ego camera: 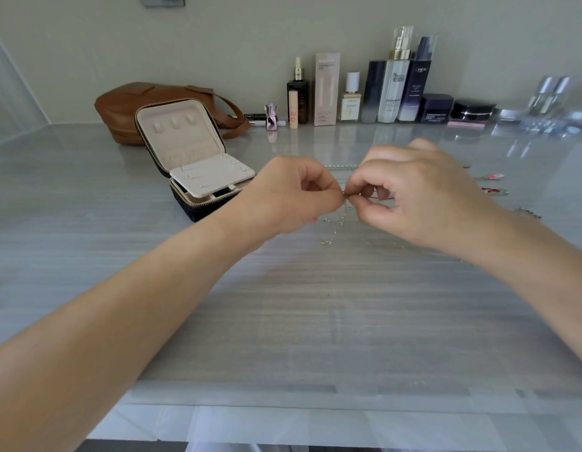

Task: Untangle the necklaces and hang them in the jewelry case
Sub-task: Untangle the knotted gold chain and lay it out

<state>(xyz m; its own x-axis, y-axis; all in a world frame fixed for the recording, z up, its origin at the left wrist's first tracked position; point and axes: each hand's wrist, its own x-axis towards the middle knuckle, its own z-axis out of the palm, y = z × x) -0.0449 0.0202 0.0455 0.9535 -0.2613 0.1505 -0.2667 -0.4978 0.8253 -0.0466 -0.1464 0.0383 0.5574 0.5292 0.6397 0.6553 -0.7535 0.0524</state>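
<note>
Gold-coloured fine chain (pixel 345 198) is caught between the two hands, which meet fingertip to fingertip just above the grey striped tabletop (pixel 315 321). The left hand (pixel 289 190) pinches it with thumb and forefinger, its other fingers curled into the palm. The right hand (pixel 423 197) pinches the same spot from the other side, its remaining fingers also bent inward. Both hands are closed on the chain, touching at the pinch.

Below the pinch the chain drops to the table, and a few tiny links lie under the hands. A small gold clasp (pixel 325 242) rests a little nearer the person than the fingertips. A red cord (pixel 385 198) shows under the right hand's curled fingers. A silver chain (pixel 342 167) lies flat just beyond the hands. Past the right hand's outer side lie more necklaces, among them red-and-white charms (pixel 492 176), too blurred to make out.

The jewelry case (pixel 192 158) stands open near the left hand's outer side and a little beyond it. Its lid is upright, lined in cream with three tabs, and a cream insert panel sits across the dark zippered base. A brown leather bag (pixel 136 102) lies behind the case. Well beyond both hands, a row of cosmetic bottles (pixel 394 89), boxes and jars lines the wall.
</note>
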